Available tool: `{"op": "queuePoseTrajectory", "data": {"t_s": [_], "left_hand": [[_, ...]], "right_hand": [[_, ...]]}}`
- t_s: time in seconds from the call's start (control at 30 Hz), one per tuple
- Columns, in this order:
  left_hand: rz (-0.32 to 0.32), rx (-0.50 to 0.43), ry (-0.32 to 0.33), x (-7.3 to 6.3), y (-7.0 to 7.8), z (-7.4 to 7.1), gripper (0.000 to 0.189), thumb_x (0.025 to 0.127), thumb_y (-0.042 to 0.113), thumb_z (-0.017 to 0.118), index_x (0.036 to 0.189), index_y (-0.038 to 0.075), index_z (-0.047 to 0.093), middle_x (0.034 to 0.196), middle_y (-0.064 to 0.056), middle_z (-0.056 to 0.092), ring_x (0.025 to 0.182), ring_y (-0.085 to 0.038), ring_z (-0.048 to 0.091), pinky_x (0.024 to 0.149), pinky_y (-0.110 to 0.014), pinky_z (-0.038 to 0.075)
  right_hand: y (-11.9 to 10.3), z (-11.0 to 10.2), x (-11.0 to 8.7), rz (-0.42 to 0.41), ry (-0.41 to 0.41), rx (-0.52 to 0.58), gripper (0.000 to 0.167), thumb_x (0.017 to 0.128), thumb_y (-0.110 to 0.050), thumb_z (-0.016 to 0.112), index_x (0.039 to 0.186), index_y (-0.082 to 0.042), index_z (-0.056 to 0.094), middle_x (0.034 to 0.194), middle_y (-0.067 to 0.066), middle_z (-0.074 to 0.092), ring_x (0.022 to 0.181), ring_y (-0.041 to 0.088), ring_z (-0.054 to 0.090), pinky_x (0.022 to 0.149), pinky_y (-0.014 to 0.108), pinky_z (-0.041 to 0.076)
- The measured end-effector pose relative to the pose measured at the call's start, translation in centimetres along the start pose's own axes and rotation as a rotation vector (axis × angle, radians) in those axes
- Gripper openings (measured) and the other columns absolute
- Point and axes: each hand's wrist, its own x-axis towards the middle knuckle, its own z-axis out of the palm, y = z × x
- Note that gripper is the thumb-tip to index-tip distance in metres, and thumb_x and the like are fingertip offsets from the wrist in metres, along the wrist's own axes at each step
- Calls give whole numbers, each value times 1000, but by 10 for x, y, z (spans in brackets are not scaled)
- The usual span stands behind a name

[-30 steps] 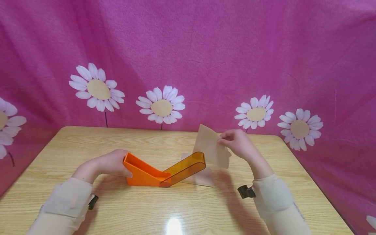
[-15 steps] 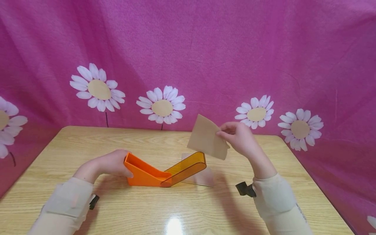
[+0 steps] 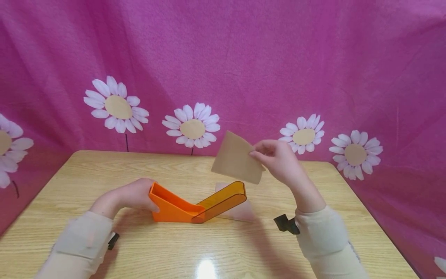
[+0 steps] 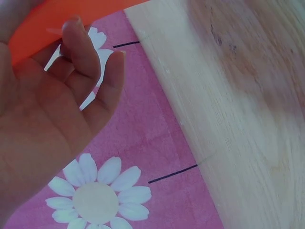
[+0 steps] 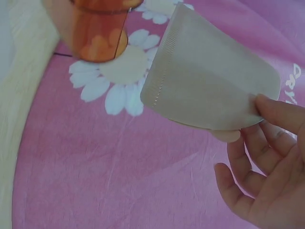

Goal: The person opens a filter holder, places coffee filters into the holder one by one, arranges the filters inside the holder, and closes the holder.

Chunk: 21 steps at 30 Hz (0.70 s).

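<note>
My left hand (image 3: 134,195) grips the raised back end of an orange filter holder (image 3: 170,207) on the table. Its hinged amber see-through lid (image 3: 228,199) is swung open to the right. In the left wrist view, thumb and fingers hold the orange holder (image 4: 52,24). Between thumb and fingers my right hand (image 3: 280,161) pinches a brown paper coffee filter (image 3: 237,159), raised behind and above the lid. A crimped seam runs along one side of the filter (image 5: 209,71) in the right wrist view. A pale flat sheet (image 3: 240,211) lies behind the lid, partly covered by it.
The wooden table (image 3: 195,248) ends at a back edge, against a pink cloth (image 3: 237,69) printed with daisies. Black wrist cameras sit on both sleeves, the right one (image 3: 287,224) low over the tabletop.
My right hand has lifted the coffee filter up off the table area and carried it left, over the lid. The left hand and the orange holder stay nearly still.
</note>
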Motion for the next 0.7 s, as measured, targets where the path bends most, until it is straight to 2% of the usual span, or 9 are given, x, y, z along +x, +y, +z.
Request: {"op": "queuePoseTrajectory", "data": {"t_s": [0.2, 0.53, 0.7], "left_hand": [[33, -12, -12, 2, 2, 3, 29, 66, 7, 74, 92, 3, 62, 83, -1, 64, 73, -15, 54, 70, -29, 47], [14, 13, -5, 3, 4, 4, 29, 66, 7, 75, 91, 4, 61, 82, -1, 63, 73, -15, 53, 70, -29, 46], [26, 16, -5, 4, 3, 4, 29, 67, 7, 76, 91, 4, 61, 82, -1, 63, 72, -15, 52, 70, -29, 46]], "right_hand": [[-8, 14, 1, -31, -25, 9, 12, 85, -12, 65, 93, -3, 70, 89, 11, 70, 84, 23, 64, 73, 32, 50], [-18, 36, 3, -57, -75, -10, 10, 85, -14, 66, 91, -7, 71, 89, 6, 71, 84, 20, 59, 74, 31, 44], [-21, 43, 3, -70, -92, -7, 10, 85, -14, 67, 90, -7, 71, 89, 6, 71, 85, 19, 60, 74, 30, 45]]}}
